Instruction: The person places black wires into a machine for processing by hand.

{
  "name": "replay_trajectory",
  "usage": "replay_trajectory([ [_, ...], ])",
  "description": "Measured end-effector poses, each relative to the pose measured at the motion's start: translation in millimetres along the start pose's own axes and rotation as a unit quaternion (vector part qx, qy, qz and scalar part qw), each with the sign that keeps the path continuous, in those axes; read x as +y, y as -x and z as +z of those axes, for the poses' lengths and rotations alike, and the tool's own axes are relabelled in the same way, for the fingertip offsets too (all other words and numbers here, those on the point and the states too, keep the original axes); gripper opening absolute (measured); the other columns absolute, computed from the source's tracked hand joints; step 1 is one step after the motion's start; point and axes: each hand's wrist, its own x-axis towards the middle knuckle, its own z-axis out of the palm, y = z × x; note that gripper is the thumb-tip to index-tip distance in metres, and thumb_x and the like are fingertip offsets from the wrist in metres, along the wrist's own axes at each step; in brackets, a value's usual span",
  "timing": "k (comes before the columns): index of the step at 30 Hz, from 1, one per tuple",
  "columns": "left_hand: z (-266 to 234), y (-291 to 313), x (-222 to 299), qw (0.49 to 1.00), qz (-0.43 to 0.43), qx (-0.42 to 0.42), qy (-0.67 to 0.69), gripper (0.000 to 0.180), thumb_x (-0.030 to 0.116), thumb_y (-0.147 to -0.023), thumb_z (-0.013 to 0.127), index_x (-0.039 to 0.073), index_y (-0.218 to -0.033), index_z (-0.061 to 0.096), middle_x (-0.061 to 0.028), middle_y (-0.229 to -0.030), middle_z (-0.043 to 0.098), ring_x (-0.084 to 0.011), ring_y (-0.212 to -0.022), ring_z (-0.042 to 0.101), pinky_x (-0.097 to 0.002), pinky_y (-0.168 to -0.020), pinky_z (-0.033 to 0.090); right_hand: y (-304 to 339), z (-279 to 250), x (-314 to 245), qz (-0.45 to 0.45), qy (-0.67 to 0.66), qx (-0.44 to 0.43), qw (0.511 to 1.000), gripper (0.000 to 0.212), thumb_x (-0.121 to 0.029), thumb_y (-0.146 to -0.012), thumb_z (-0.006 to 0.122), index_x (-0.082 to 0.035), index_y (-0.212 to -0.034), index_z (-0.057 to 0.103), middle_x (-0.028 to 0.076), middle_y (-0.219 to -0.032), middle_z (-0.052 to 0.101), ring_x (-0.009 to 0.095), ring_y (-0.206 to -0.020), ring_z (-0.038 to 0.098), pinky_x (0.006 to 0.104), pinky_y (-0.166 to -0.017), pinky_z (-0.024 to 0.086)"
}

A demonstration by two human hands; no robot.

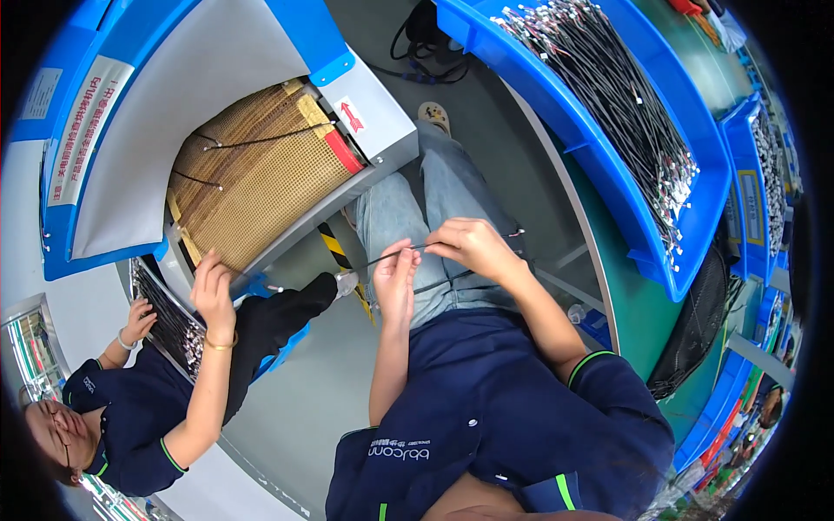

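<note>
My left hand [396, 280] and my right hand [473, 247] are close together above my lap. A thin black cable [382, 258] runs across both, pinched between the thumb and fingers of each. Past the left fingers one part of it sticks out to the left. A small pale connector [519, 232] shows beyond the right hand. To my left, a mesh conveyor belt [269, 174] carries a few dark cables [261, 139] out of a blue and grey machine [195, 104].
At the left a co-worker's hand [213, 291] is by the belt's end; the other is at a bin of black cables [165, 313]. A blue bin [569, 122] heaped with black cables stands on the green-topped bench [599, 252] to my right. A black mesh bag [695, 330] hangs nearby.
</note>
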Motion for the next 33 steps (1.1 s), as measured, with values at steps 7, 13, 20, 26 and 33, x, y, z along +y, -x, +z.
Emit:
replay_trajectory([
  [7,-33,-10,10,0.991,0.071,0.113,-0.020,0.016,0.007,-0.092,0.056,-0.003,-0.104,0.059,-0.0073,-0.093,0.061,-0.0125,-0.080,0.061,-0.0223,-0.076,0.053,15,-30,19,0.019,0.074,-0.020,0.997,0.014,-0.021,-0.079,0.067,-0.008,-0.081,0.065,0.005,-0.075,0.063,0.024,-0.073,0.062,0.0349,-0.068,0.049],
  [13,-45,-9,14,0.988,0.096,0.123,-0.011,0.017,0.006,-0.091,0.057,-0.006,-0.104,0.060,-0.0080,-0.095,0.061,-0.0116,-0.082,0.060,-0.0219,-0.077,0.052,20,-35,20,0.098,0.000,-0.017,0.995,0.014,-0.017,-0.081,0.066,-0.004,-0.086,0.066,0.009,-0.079,0.063,0.026,-0.075,0.063,0.0344,-0.068,0.051],
  [20,-44,-5,14,0.985,0.125,0.120,0.010,0.018,0.008,-0.092,0.056,-0.004,-0.104,0.059,-0.0084,-0.090,0.062,-0.0108,-0.080,0.061,-0.0189,-0.073,0.053,23,-34,20,0.084,-0.041,0.019,0.995,0.011,-0.012,-0.080,0.067,-0.002,-0.086,0.065,0.010,-0.077,0.063,0.025,-0.070,0.062,0.0338,-0.064,0.050],
  [26,-42,0,17,0.984,0.147,0.103,0.019,0.016,0.008,-0.092,0.057,-0.004,-0.103,0.060,-0.0072,-0.092,0.062,-0.0103,-0.080,0.061,-0.0191,-0.074,0.053,23,-37,18,0.085,-0.029,0.025,0.996,0.010,-0.011,-0.080,0.067,-0.003,-0.085,0.065,0.010,-0.076,0.062,0.025,-0.068,0.060,0.0341,-0.062,0.049],
  [33,-40,3,14,0.984,0.135,0.114,0.001,0.014,0.006,-0.092,0.057,-0.003,-0.101,0.060,-0.0062,-0.093,0.061,-0.0102,-0.080,0.060,-0.0192,-0.074,0.051,27,-39,21,0.057,-0.043,-0.001,0.997,0.012,-0.014,-0.082,0.065,-0.002,-0.084,0.063,0.010,-0.076,0.060,0.025,-0.072,0.059,0.0341,-0.066,0.048],
])
